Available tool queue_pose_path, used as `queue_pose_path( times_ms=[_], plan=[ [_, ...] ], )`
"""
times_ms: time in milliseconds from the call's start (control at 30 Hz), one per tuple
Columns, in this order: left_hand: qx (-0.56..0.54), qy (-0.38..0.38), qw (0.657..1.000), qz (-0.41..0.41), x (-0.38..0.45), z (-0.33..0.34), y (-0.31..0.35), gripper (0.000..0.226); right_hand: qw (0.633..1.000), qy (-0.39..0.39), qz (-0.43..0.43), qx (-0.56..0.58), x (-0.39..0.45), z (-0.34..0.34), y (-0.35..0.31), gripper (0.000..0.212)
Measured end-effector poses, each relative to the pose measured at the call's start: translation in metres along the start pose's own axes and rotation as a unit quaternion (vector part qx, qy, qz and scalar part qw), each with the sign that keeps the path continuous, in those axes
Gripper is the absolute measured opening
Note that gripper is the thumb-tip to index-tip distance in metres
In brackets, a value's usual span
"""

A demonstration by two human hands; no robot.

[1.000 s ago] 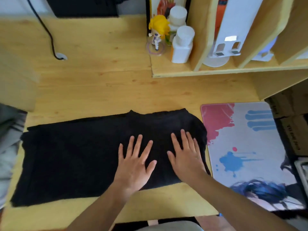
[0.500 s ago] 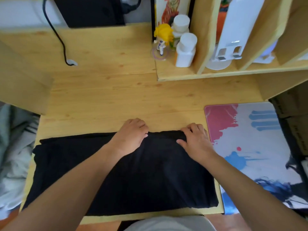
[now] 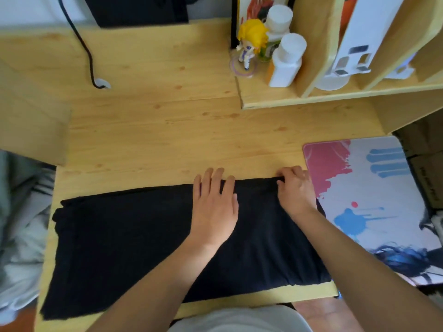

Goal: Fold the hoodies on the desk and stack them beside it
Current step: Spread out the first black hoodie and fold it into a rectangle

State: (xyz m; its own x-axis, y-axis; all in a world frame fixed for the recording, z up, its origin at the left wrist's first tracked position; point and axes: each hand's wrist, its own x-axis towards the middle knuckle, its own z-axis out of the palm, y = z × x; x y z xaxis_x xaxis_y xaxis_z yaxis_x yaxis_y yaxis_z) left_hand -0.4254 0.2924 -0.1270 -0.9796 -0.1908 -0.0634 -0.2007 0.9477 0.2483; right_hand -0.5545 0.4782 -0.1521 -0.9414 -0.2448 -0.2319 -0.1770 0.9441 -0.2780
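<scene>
A pale wooden desk (image 3: pixel 155 130) carries a black hoodie (image 3: pixel 119 240), spread flat under the left hand (image 3: pixel 214 209). Just right of the right hand (image 3: pixel 296 190) lies a printed mat (image 3: pixel 374 188) (pink and blue splashes), touching the hoodie's edge.

No text, label, brand or number could be read anywhere. The cardboard boxes (image 3: pixel 429 164), just right of the printed desk mat (image 3: pixel 374 188), carried dark lettering too blurred to make out (only a smudged line showed along one side). The two white bottles (image 3: pixel 286 61) on the shelf behind the mat bore coloured labels, likewise illegible. The mat itself showed only paint-splash artwork.
</scene>
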Motion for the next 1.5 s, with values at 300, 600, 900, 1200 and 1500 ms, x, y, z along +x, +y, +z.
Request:
queue_pose_path(
  times_ms=[300,600,900,1200,1500],
  plan=[
    [-0.079,-0.042,0.996,-0.013,-0.032,0.006,-0.066,0.048,0.969,-0.087,-0.214,0.085,-0.077,0.05,-0.113,0.062],
    [0.07,-0.089,0.983,-0.144,-0.073,-0.063,-0.29,0.028,0.97,0.009,-0.236,-0.061,-0.038,0.08,-0.167,0.032],
    [0.08,-0.069,0.993,-0.061,-0.054,-0.08,-0.316,0.025,0.953,0.145,-0.261,0.058,-0.032,0.101,-0.156,0.013],
    [0.176,0.017,0.976,-0.126,-0.049,-0.052,-0.255,0.046,0.949,0.163,-0.269,0.031,-0.016,0.104,-0.161,0.012],
    [0.069,-0.116,0.988,-0.073,-0.08,0.01,-0.193,0.062,0.981,0.056,-0.181,-0.049,-0.107,0.08,-0.211,0.053]
  ],
)
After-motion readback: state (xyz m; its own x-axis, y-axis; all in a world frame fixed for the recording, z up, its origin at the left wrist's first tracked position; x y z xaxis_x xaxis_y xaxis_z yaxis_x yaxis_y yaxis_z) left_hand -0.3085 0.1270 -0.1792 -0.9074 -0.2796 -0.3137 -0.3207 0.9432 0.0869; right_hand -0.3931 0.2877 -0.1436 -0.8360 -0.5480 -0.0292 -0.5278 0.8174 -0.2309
